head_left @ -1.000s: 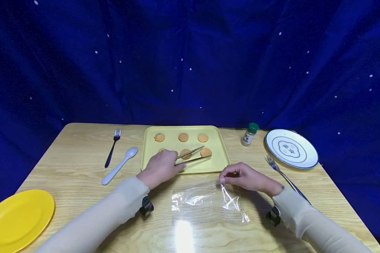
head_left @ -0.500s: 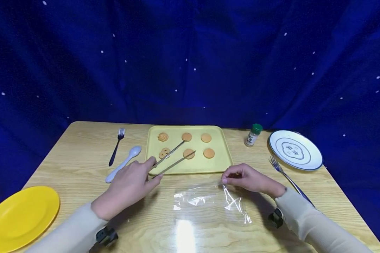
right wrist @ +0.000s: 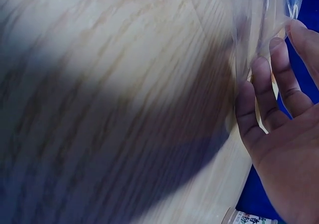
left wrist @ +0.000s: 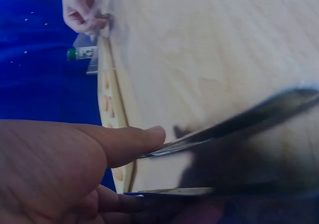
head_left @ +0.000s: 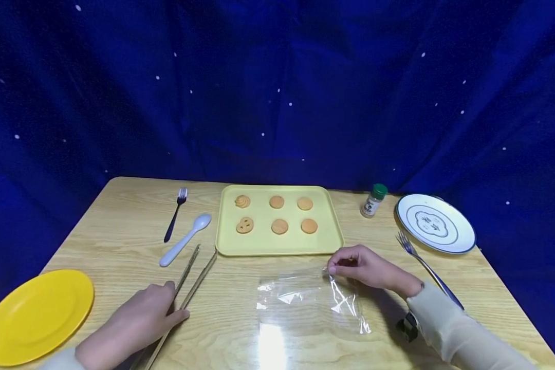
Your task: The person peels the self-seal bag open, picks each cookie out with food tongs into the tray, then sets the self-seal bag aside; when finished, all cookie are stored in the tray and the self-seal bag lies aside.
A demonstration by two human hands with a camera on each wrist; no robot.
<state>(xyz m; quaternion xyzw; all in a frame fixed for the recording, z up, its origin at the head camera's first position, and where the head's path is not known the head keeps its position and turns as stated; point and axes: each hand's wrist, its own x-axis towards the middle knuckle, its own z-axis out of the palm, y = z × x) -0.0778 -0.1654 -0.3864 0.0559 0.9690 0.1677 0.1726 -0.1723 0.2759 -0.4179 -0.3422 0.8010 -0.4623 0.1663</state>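
Note:
My left hand (head_left: 141, 318) holds a pair of metal tongs (head_left: 195, 288) low over the front left of the table. The tongs' arms stand apart with nothing between them, and their tips are near the tray's front left corner. Between thumb and fingers, my right hand (head_left: 363, 267) pinches the top right corner of a clear plastic bag (head_left: 300, 298). In the right wrist view the film of the bag (right wrist: 254, 20) hangs at my fingertips. Behind both hands a yellow tray (head_left: 261, 249) carries two rows of cookies (head_left: 279, 226), one swirled and one pretzel-shaped.
Left of the tray lie a white spoon (head_left: 185, 241) and a dark-handled fork (head_left: 176, 215). A yellow plate (head_left: 37, 316) is at the left edge. To the right are a green-capped seasoning jar (head_left: 373, 200), a white patterned plate (head_left: 437, 223) and a metal fork (head_left: 430, 270).
My left hand has drawn the tongs back from over the tray, toward the front left; no cookie is in them. My right hand keeps its pinch on the bag in about the same place.

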